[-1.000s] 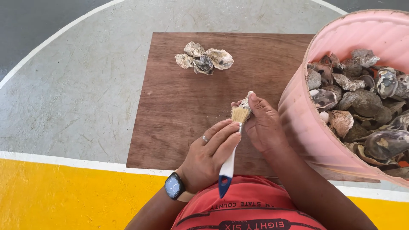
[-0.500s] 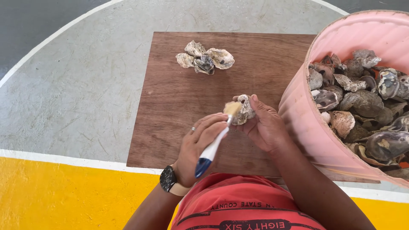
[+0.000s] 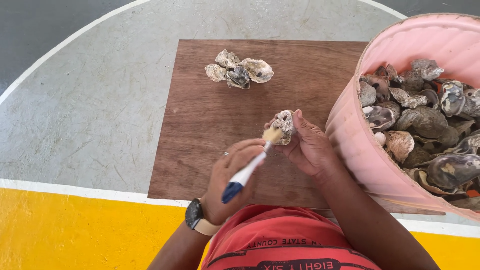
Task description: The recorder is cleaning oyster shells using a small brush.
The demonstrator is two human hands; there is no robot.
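Note:
My right hand (image 3: 311, 147) holds a grey oyster shell (image 3: 285, 124) above a brown wooden board (image 3: 210, 115). My left hand (image 3: 231, 181), with a ring and a dark wristwatch, grips a small paintbrush (image 3: 247, 171) with a white and blue handle. Its pale bristles touch the left side of the held shell. A small pile of several oyster shells (image 3: 239, 72) lies at the far part of the board.
A large pink ribbed tub (image 3: 360, 145) full of oyster shells (image 3: 420, 125) stands at the right, its rim next to my right arm. The board lies on grey concrete floor (image 3: 85, 110) with a white line and a yellow painted band (image 3: 75, 230) near me.
The brush has tilted from nearly upright to slanting up to the right, its bristles staying against the shell. The shell has turned a little in my right hand.

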